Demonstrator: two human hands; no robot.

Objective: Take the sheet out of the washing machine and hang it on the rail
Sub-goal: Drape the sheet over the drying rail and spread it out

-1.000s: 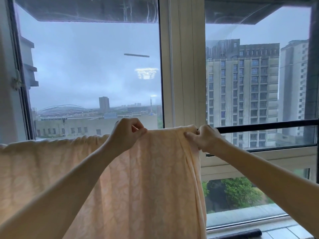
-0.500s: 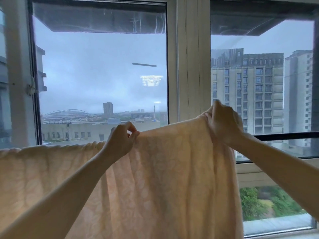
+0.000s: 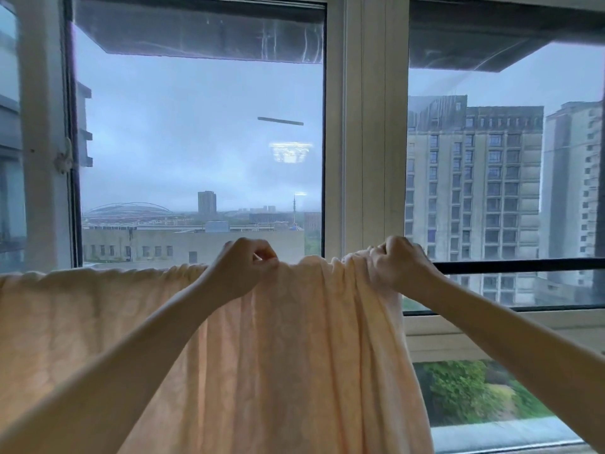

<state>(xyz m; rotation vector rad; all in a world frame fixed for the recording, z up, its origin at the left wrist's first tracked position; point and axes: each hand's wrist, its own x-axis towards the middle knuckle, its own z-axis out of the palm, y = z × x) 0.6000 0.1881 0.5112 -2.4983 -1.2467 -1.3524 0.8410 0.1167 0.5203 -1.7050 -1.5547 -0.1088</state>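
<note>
A pale peach patterned sheet [image 3: 294, 355] hangs draped over a black horizontal rail [image 3: 523, 266], covering the rail from the left edge of view to just right of centre. My left hand [image 3: 242, 270] pinches the sheet's top fold near the middle. My right hand [image 3: 397, 263] grips the bunched right edge of the sheet at rail height. The bare part of the rail runs on to the right. The washing machine is out of view.
Directly behind the rail stands a large window with a white frame post [image 3: 366, 126] between two panes. A window handle [image 3: 65, 158] sits on the left frame. A low sill [image 3: 491, 335] lies under the right pane.
My right hand lifted the sheet's right edge above the rail, then brought it back down to rail height. The left hand kept its pinch on the top fold.
</note>
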